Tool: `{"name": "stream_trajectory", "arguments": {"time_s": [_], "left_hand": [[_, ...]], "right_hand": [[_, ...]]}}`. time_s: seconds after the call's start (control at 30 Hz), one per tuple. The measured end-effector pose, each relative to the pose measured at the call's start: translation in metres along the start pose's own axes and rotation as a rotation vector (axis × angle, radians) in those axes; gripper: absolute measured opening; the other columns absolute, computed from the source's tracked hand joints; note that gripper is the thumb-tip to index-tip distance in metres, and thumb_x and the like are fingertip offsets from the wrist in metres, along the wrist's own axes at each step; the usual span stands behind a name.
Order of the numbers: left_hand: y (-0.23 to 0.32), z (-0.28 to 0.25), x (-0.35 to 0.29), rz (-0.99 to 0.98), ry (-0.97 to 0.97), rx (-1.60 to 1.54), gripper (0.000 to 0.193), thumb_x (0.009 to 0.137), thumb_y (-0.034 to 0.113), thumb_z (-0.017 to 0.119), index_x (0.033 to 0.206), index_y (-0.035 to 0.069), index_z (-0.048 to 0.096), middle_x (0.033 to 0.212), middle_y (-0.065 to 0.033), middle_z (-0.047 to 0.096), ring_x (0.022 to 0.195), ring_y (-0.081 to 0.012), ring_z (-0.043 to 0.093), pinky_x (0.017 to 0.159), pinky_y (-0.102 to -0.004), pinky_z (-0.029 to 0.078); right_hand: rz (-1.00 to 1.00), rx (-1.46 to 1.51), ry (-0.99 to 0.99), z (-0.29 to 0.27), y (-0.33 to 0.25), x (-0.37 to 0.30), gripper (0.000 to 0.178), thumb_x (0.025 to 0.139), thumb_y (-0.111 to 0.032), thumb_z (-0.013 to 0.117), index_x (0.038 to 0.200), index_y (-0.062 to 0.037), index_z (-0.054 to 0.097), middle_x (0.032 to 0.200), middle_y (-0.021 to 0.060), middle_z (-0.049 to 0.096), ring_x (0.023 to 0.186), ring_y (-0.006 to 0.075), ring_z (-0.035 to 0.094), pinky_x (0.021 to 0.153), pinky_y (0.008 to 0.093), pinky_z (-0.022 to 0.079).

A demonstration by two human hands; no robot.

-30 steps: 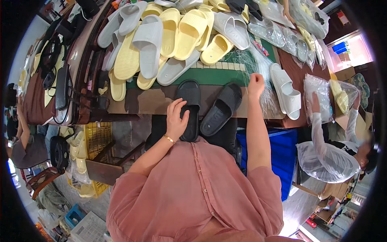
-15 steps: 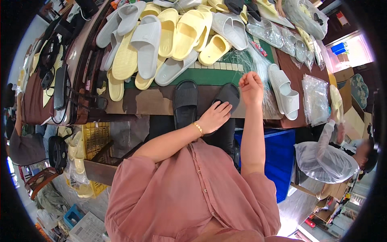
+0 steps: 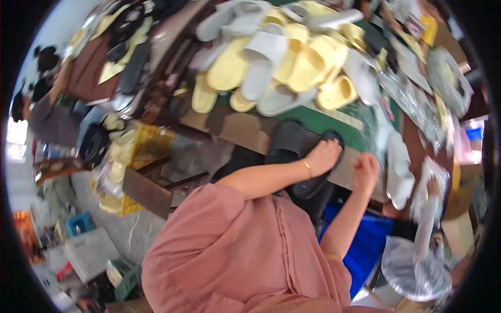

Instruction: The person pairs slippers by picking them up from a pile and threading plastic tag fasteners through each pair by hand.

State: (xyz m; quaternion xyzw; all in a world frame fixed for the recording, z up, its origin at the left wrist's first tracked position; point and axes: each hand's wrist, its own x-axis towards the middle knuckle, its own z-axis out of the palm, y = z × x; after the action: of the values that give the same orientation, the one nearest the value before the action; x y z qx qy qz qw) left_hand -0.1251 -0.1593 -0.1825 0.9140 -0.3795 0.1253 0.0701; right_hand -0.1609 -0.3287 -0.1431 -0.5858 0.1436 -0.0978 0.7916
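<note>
My left hand [image 3: 323,156], with a gold bracelet at the wrist, is closed over the middle of a black slide slipper [image 3: 309,188] at the table's near edge. It hides most of the strap. A second black slide slipper [image 3: 286,140] lies just to the left, partly behind my forearm. To the right of the held slipper, my right hand [image 3: 365,169] is raised with its fingers curled together. Whatever may be between those fingers does not show. A pile of yellow slippers [image 3: 313,62] and grey slippers [image 3: 265,57] covers the far part of the table.
A grey slipper [image 3: 399,175] lies right of my right hand, by clear plastic bags. Below the table stand a blue bin [image 3: 360,245] and a yellow crate [image 3: 151,146]. At the right, another person's hand [image 3: 433,185] touches a clear plastic package.
My view has swung, so the table appears lower and tilted, with blur. My left hand stays on the black slipper. My right hand remains raised, its fingers more tightly curled.
</note>
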Motion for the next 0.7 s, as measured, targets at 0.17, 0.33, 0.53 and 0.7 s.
{"name": "stream_trajectory", "arguments": {"time_s": [0.17, 0.33, 0.53, 0.7], "left_hand": [[-0.016, -0.008, -0.027, 0.03, 0.104, -0.169, 0.049, 0.077, 0.024, 0.06, 0.122, 0.009, 0.05, 0.128, -0.0142, 0.047, 0.112, -0.026, 0.047, 0.091, -0.0407, 0.037], [-0.11, -0.111, -0.059, -0.076, 0.325, -0.325, 0.049, 0.063, 0.016, 0.071, 0.109, 0.007, 0.056, 0.113, -0.0118, 0.054, 0.108, -0.0288, 0.049, 0.094, -0.0424, 0.037], [-0.287, -0.224, -0.145, -0.653, 0.619, 0.227, 0.042, 0.07, 0.015, 0.065, 0.11, 0.005, 0.053, 0.111, -0.0149, 0.055, 0.104, -0.0326, 0.051, 0.09, -0.0449, 0.039], [-0.357, -0.257, -0.21, -0.996, 0.505, 0.519, 0.065, 0.071, 0.035, 0.07, 0.123, 0.005, 0.047, 0.119, -0.0178, 0.052, 0.108, -0.0355, 0.05, 0.089, -0.0447, 0.041]], "right_hand": [[0.086, 0.361, -0.042, -0.023, 0.022, 0.004, 0.01, 0.087, -0.013, 0.06, 0.087, -0.0073, 0.052, 0.078, 0.0026, 0.053, 0.066, 0.0119, 0.046, 0.059, 0.025, 0.039], [0.199, 0.384, 0.014, -0.043, 0.039, 0.001, 0.008, 0.089, -0.013, 0.058, 0.088, -0.0079, 0.052, 0.079, 0.002, 0.054, 0.066, 0.0121, 0.048, 0.061, 0.0252, 0.04], [0.212, 0.428, 0.045, -0.089, 0.062, 0.001, 0.01, 0.088, -0.016, 0.059, 0.093, -0.0099, 0.054, 0.082, 0.0004, 0.057, 0.066, 0.0118, 0.05, 0.059, 0.0248, 0.043], [0.213, 0.471, 0.063, -0.106, 0.08, 0.016, 0.011, 0.087, -0.017, 0.06, 0.095, -0.0091, 0.056, 0.083, 0.0002, 0.059, 0.067, 0.0114, 0.051, 0.06, 0.0237, 0.043]]}}
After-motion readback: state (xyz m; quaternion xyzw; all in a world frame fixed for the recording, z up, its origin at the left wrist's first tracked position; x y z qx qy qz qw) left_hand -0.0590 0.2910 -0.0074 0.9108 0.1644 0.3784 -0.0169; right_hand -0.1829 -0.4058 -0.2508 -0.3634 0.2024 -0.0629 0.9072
